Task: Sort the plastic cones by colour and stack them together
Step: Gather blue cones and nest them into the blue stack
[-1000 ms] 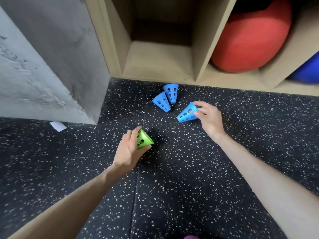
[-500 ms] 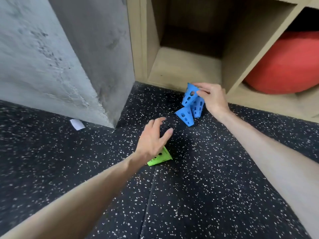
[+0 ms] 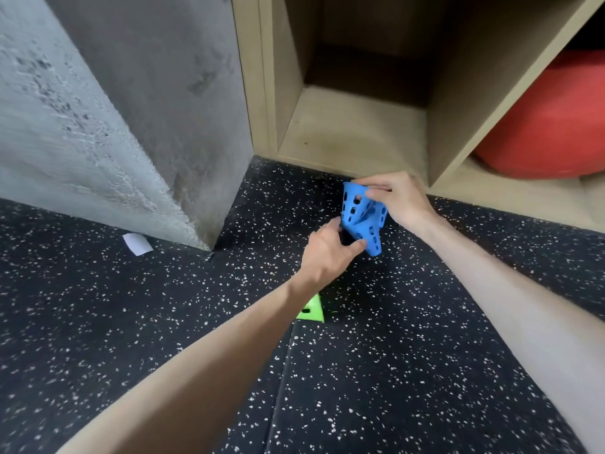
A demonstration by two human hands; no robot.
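Three blue perforated cones are bunched together on the speckled black floor in front of the shelf. My right hand [image 3: 401,199] pinches the rim of the upper blue cone [image 3: 353,201], which sits over another one. My left hand [image 3: 327,249] grips the lower blue cone [image 3: 370,235] that lies on its side. A green cone [image 3: 312,311] lies on the floor nearer to me, mostly hidden under my left forearm.
A grey concrete pillar [image 3: 147,109] stands at the left, with a white scrap of paper [image 3: 137,244] at its foot. The wooden shelf [image 3: 353,136] has an open compartment right behind the cones. A big red ball [image 3: 550,132] fills the compartment to the right.
My left hand left the green cone on the floor and reached forward to the blue cones. My right hand carried its blue cone onto the two others. The view moved closer.
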